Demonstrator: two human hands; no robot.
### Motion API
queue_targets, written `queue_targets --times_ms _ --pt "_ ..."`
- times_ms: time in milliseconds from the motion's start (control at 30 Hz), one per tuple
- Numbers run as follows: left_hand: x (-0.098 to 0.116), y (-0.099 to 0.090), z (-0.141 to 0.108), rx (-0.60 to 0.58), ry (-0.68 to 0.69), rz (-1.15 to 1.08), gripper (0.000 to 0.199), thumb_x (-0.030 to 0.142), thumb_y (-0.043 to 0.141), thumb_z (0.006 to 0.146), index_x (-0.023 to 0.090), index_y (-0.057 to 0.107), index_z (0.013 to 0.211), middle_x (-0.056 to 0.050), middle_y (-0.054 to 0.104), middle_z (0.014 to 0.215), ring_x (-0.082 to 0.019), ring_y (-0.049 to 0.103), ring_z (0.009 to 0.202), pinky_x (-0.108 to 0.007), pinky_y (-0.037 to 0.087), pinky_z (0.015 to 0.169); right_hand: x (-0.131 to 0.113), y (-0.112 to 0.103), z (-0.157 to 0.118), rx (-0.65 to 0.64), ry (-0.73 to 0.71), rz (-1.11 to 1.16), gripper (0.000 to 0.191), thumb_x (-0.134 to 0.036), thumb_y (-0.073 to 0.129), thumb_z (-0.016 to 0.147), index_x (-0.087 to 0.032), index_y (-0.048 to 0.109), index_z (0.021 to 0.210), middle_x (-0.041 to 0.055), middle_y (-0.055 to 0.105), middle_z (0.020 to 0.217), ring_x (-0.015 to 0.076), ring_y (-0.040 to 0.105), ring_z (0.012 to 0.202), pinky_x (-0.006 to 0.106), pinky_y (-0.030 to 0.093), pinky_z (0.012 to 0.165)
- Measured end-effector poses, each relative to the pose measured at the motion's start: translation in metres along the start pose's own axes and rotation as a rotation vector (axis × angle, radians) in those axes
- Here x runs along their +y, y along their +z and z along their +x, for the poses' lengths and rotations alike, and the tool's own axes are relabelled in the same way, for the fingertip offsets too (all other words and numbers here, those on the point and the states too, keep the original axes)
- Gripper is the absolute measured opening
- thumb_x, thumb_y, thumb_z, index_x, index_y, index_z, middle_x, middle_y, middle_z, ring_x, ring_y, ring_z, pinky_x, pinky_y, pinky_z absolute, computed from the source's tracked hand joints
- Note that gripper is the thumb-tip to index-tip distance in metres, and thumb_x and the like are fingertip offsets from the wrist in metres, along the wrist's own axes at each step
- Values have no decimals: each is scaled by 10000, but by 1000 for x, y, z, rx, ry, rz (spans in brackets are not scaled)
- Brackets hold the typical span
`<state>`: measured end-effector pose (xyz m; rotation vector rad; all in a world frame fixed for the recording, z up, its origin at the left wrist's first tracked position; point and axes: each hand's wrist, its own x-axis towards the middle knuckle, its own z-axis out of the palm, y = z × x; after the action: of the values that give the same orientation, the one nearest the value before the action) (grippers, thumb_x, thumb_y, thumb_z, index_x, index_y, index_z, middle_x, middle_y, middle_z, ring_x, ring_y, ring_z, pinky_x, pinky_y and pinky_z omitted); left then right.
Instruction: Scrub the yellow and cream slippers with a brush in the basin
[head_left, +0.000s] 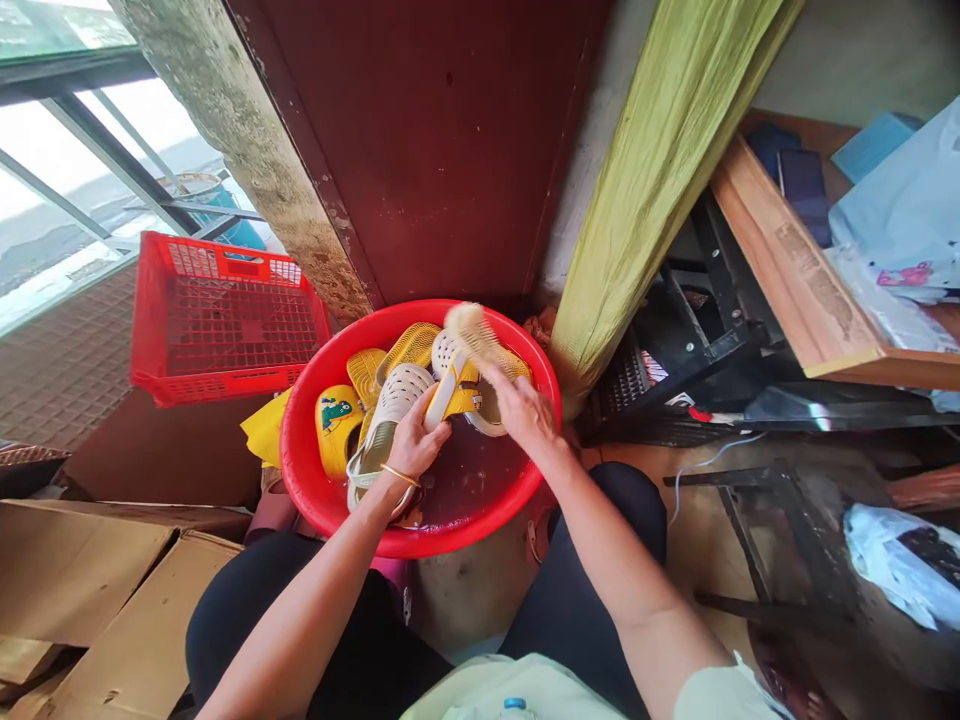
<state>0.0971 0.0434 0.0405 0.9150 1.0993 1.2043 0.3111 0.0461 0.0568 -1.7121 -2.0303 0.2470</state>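
Observation:
A red basin holds dark water and several shoes. My left hand is closed on a yellow sandal with a pale sole edge, tilted over the basin. My right hand grips the handle of a pale brush, whose head is slightly blurred above the sandal. Below and left of the held sandal rests a cream clog with holes. At the basin's left side lies a yellow clog with a green figure. Another white clog is partly hidden behind the brush.
A red plastic crate stands left of the basin, above cardboard boxes. Behind the basin is a dark red door. A green-yellow curtain hangs at the right, beside a wooden drawer and a dark metal frame.

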Motion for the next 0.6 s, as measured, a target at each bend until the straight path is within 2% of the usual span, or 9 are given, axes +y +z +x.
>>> queue_targets --times_ms 100,200,267,400,500,600 --pt "10 -5 -4 -59 -29 -5 640 148 802 620 150 709 1252 -29 758 904 -209 690 787 -245 541 668 20 -8 14 113 42 206 565 -262 423 1040 -246 445 1605 126 688 1354 286 673 1205 430 535 1080" --pt "11 -13 -4 -118 -101 -63 510 192 806 612 131 750 1115 -57 770 854 -196 682 666 -251 530 588 22 -9 11 74 -73 394 554 -302 440 1040 -248 458 1591 58 582 1531 234 550 1403 397 435 1199" --pt "8 -19 -2 -120 -138 -92 455 208 797 604 131 757 1051 -62 773 828 -189 673 603 -256 527 546 20 -6 5 2 -112 468 543 -301 460 1028 -234 496 1566 53 574 1542 217 527 1429 380 413 1216" --pt "2 -23 0 -78 -234 -181 413 212 767 647 150 748 1056 -59 774 815 -215 708 615 -286 570 553 19 -2 -1 -88 -47 512 533 -278 503 999 -232 546 1529 60 604 1510 228 549 1413 401 429 1205" --pt "6 -18 2 31 -286 -348 388 234 726 726 160 718 1107 -58 778 830 -223 738 681 -309 617 622 19 0 -6 -126 -20 482 531 -261 509 995 -241 549 1524 58 629 1483 229 592 1370 403 449 1190" --pt "15 -12 6 154 -264 -465 315 203 690 792 171 694 1105 -42 789 861 -199 753 721 -303 639 703 10 3 -16 -63 -38 442 543 -244 477 1008 -242 511 1551 59 621 1493 220 596 1363 395 451 1189"
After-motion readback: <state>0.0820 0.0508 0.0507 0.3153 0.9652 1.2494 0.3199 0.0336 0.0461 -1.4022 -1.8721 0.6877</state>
